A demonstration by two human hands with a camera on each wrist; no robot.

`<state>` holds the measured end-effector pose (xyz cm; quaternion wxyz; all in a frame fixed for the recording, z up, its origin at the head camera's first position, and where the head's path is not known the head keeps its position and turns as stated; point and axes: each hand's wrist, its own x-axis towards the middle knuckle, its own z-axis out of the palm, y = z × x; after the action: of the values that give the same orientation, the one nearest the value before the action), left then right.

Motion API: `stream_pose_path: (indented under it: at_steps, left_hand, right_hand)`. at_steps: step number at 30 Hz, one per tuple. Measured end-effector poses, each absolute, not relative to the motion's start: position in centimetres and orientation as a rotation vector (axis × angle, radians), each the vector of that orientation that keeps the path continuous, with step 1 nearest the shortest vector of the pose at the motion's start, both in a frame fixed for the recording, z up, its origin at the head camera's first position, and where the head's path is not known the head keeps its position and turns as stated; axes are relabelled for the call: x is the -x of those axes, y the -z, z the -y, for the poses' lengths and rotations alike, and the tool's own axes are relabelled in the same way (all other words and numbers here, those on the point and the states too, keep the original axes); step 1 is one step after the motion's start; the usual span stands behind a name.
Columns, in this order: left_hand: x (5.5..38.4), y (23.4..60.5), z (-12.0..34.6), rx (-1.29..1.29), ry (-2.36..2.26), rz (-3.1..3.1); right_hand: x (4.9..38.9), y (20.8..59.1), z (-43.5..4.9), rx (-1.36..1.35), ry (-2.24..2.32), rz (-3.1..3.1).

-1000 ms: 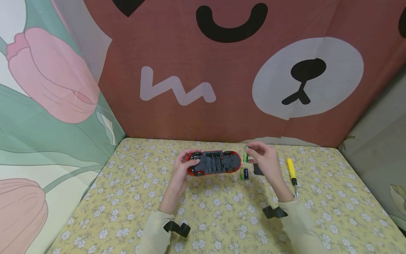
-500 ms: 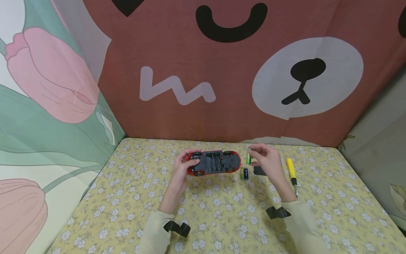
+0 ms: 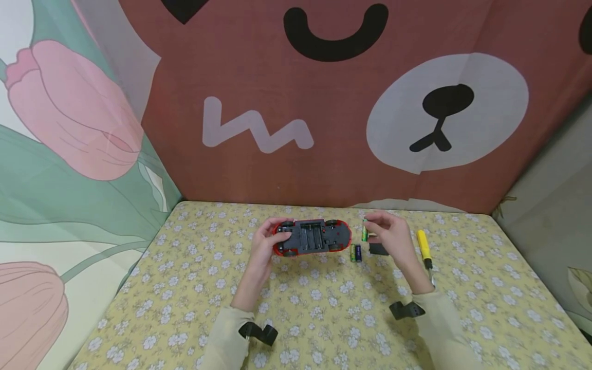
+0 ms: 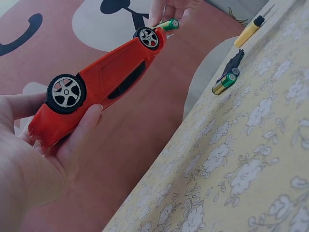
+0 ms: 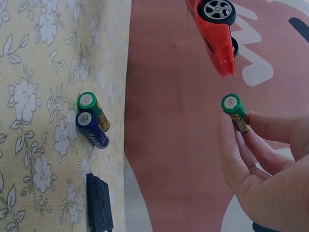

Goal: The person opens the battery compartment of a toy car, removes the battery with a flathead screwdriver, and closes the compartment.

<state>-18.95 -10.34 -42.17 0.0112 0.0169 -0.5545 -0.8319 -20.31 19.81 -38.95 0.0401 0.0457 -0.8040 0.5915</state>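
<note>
My left hand grips one end of a red toy car, held above the table with its black underside toward the head camera. An uncovered battery compartment shows in the middle of that underside; no battery is visible in it. To the right of the car, my right hand pinches a green battery between thumb and fingertips, apart from the car in the right wrist view. Below, another green battery and a dark blue battery lie side by side on the table.
The black battery cover lies just right of the two batteries. Farther right is a screwdriver with a yellow handle. A flowered cloth covers the table, and a printed curtain hangs behind its far edge.
My right hand has moved slightly right and a little down with the green battery, widening the gap to the car. My left hand and the toy car stay in place.
</note>
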Motion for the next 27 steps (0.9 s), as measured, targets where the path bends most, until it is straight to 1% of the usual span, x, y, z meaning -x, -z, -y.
stream_pose_path:
  at_steps: [27]
  left_hand:
    - [18.9, 42.2, 10.3, -0.058, 2.578, 1.727]
  right_hand:
    - [21.5, 41.5, -20.8, -0.03, -1.744, 2.597]
